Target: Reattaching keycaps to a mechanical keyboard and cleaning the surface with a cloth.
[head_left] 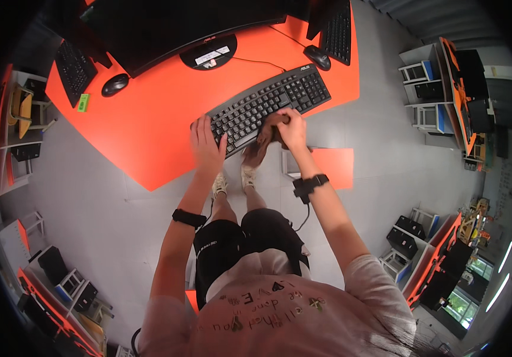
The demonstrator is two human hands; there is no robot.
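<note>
A black keyboard [268,98] lies slanted at the front edge of the orange desk, its near left part reaching over the edge. My left hand [207,143] grips its left end, fingers over the side and thumb near the front keys. Pinched in my right hand [293,128] is a brown cloth [262,140], which rests against the lower middle keys and hangs down past the desk edge. Part of the cloth is hidden by my fingers.
The orange desk [137,131] also carries a monitor with a round black base [193,58], two black mice [115,85] [317,58], further keyboards [75,71] [336,35] and a small green box [83,103]. An orange-topped stool [333,168] stands below on the right.
</note>
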